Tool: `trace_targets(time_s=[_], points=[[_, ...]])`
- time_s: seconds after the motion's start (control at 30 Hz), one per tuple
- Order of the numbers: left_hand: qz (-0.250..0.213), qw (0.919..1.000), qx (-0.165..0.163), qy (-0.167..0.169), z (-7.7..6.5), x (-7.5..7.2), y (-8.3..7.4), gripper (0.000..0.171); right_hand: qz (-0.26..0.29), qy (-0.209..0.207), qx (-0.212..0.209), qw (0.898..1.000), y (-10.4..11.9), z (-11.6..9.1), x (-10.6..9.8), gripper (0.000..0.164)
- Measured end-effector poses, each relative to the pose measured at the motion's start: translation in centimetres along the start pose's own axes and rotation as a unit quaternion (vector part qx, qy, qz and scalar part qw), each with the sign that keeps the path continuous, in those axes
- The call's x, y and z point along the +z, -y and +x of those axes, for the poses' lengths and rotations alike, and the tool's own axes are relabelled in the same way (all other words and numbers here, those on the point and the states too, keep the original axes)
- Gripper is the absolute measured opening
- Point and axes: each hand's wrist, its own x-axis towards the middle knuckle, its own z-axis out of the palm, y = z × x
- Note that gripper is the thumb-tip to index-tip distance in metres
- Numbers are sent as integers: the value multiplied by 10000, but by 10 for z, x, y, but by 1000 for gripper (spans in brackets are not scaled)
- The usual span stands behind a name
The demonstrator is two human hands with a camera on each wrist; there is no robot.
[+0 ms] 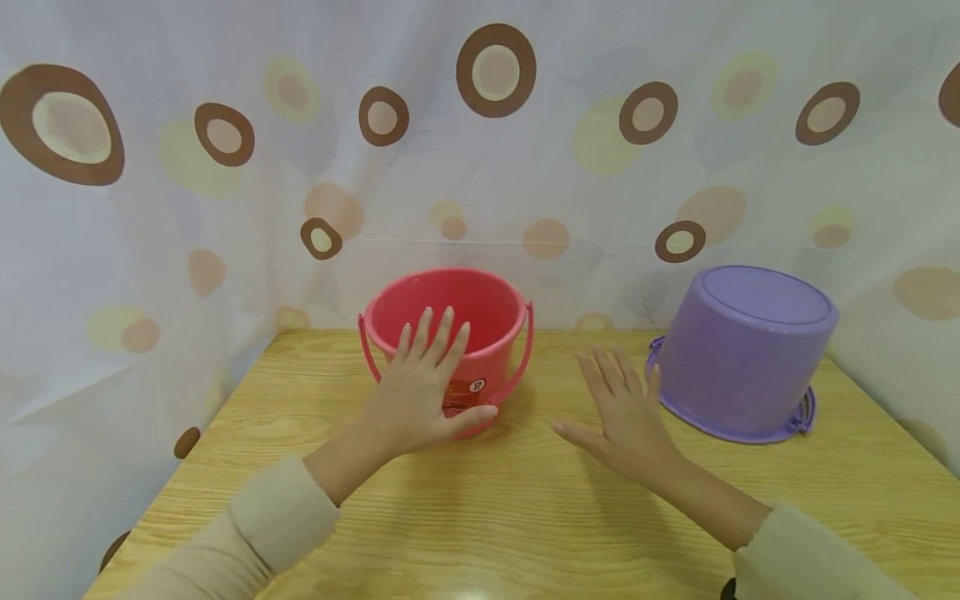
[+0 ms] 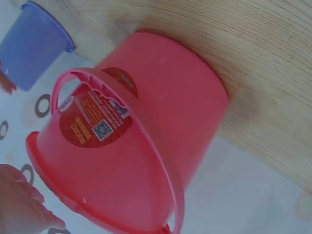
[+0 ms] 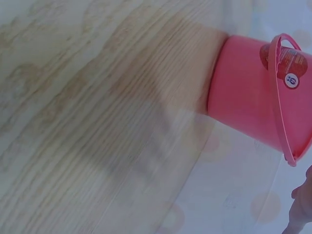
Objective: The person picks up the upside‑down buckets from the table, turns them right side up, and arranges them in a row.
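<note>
A pink bucket (image 1: 487,367) stands upright on the wooden table, its handle hanging down at the front. My left hand (image 1: 420,396) hovers before it with fingers spread, hiding part of its front and rim. To the right a purple bucket (image 1: 742,367) sits upside down, rim on the table. My right hand (image 1: 626,425) is held above the table between the two buckets, nearest the purple one, fingers straight and holding nothing. In the left wrist view a round red label (image 2: 97,117) shows on the pink bucket. My left fingers (image 2: 24,195) appear apart from its rim there.
The table (image 1: 480,508) has a light wood grain. Behind it and at both sides hangs a pale curtain (image 1: 420,192) with brown, yellow and peach circles. Hand shadows fall on the tabletop.
</note>
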Motion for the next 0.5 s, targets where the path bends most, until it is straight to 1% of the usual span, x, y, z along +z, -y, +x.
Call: trace_targets(time_s=[0.1,0.23,0.4,0.5], points=[[-1,9999,115,-24,-1,2,-7,93,-31,97,119,9999,-3,-5,-2,88],[13,9995,316,-71,-2,4,-14,95,-122,382,278,9988,-9,-12,-5,91],[124,9988,440,-183,-3,7,-18,96,-108,625,316,9975,-18,-24,-10,94],[120,9985,516,-162,-3,10,-21,96,-86,709,360,9968,-23,-30,-13,95]])
